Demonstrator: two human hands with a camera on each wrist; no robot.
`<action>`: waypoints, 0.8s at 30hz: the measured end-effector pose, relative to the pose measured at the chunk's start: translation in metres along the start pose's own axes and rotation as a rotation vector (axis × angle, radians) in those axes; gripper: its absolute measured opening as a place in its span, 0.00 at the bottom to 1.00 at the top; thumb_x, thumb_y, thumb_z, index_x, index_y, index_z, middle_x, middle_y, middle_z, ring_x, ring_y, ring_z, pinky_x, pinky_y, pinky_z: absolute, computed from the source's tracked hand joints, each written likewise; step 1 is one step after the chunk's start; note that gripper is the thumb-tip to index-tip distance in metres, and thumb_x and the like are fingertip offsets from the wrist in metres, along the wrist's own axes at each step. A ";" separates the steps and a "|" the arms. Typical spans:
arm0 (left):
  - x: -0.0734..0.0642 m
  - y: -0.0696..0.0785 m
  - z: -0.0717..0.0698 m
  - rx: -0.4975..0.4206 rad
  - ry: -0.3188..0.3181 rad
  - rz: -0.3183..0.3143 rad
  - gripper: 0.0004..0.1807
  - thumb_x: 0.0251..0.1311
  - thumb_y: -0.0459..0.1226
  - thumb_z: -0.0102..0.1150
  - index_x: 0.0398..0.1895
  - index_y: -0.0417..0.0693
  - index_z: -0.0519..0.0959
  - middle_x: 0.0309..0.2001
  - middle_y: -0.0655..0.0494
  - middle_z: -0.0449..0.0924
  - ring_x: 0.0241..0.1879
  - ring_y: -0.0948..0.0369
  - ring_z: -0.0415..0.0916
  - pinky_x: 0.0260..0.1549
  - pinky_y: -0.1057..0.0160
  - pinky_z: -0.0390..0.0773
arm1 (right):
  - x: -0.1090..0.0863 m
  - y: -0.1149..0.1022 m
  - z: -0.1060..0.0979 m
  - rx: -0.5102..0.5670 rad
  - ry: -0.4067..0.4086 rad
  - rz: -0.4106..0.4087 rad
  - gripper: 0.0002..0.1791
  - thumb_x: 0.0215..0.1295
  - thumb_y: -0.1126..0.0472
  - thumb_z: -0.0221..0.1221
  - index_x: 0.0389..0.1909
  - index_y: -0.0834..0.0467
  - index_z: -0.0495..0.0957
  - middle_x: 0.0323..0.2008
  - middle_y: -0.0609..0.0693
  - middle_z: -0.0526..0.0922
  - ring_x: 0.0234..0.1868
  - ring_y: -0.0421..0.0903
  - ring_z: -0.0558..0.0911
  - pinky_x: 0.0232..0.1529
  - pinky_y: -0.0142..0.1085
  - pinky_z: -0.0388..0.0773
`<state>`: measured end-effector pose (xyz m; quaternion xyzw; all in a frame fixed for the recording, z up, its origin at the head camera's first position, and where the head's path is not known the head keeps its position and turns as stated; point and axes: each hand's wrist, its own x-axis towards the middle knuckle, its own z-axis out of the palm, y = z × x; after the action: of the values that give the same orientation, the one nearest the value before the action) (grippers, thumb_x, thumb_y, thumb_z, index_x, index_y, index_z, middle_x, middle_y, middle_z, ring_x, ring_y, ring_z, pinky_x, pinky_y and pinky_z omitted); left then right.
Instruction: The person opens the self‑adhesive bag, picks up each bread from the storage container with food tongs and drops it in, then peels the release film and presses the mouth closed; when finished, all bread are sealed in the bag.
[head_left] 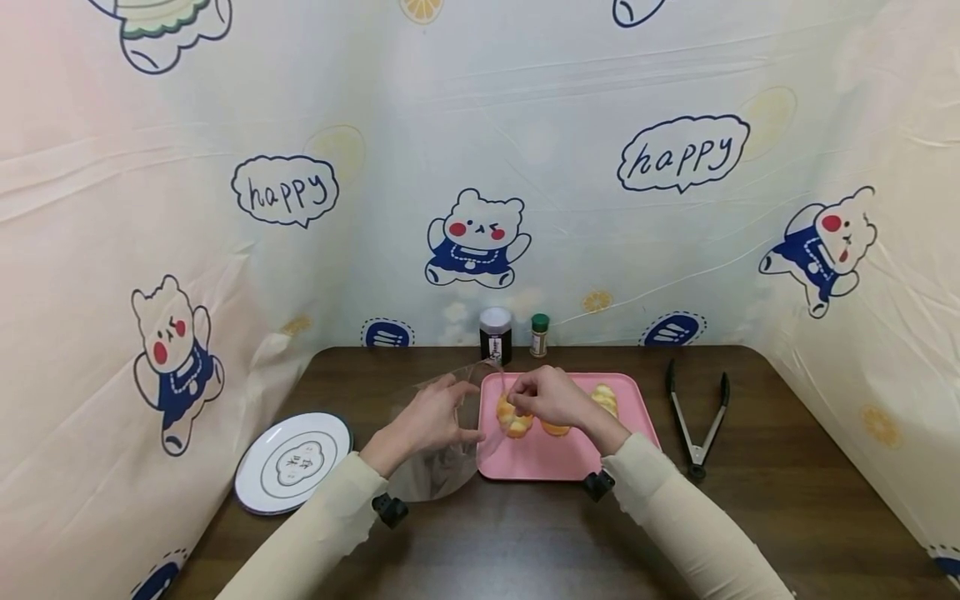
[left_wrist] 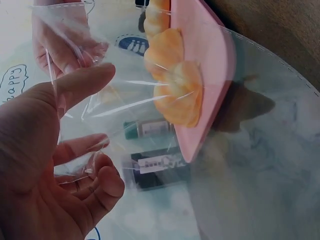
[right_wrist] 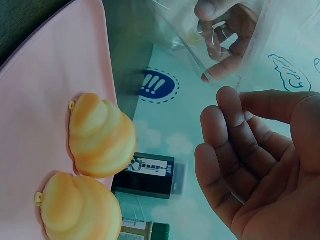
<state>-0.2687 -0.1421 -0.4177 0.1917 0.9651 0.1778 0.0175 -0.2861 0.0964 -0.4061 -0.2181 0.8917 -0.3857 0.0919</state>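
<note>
Clear plastic bag [head_left: 431, 482] is up between the hands, over the counter [head_left: 510, 542], beside the left edge of the pink tray [head_left: 547, 465]. Right hand [head_left: 552, 396] has the bag's edge pinched, thumb to forefinger; left hand [head_left: 431, 414] has a wide grip, thumb and fingers apart at the film. I'd keep that pinch light and spread the left fingers more, since thin film probably clings. Three bread rolls [right_wrist: 102, 135] show on the tray. Dark jar [head_left: 496, 340] and green-capped shaker [head_left: 539, 337] sit by the counter's far edge, contents unclear to me.
</note>
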 end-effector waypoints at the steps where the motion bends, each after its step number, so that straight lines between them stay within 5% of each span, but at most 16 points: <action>1: 0.000 0.000 0.000 -0.007 -0.004 -0.001 0.43 0.44 0.59 0.76 0.64 0.53 0.75 0.44 0.53 0.74 0.37 0.60 0.74 0.31 0.62 0.82 | 0.000 0.000 0.000 0.001 -0.001 0.000 0.06 0.69 0.58 0.61 0.33 0.51 0.86 0.27 0.45 0.86 0.29 0.40 0.83 0.31 0.34 0.80; 12: 0.002 -0.002 -0.001 -0.008 -0.012 -0.058 0.45 0.42 0.63 0.75 0.66 0.60 0.73 0.50 0.50 0.75 0.41 0.57 0.78 0.34 0.54 0.86 | -0.002 0.005 -0.008 0.028 -0.019 0.037 0.10 0.68 0.50 0.62 0.37 0.51 0.86 0.30 0.49 0.86 0.30 0.44 0.81 0.29 0.35 0.78; 24: 0.003 -0.004 -0.001 0.007 0.005 -0.050 0.47 0.41 0.65 0.74 0.66 0.59 0.73 0.52 0.49 0.77 0.42 0.58 0.79 0.39 0.52 0.85 | -0.016 0.031 -0.031 -0.068 0.098 0.068 0.09 0.68 0.51 0.62 0.39 0.51 0.86 0.32 0.48 0.86 0.33 0.46 0.83 0.31 0.33 0.78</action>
<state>-0.2725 -0.1447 -0.4184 0.1670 0.9702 0.1745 0.0191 -0.2924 0.1432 -0.4074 -0.1717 0.9147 -0.3618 0.0537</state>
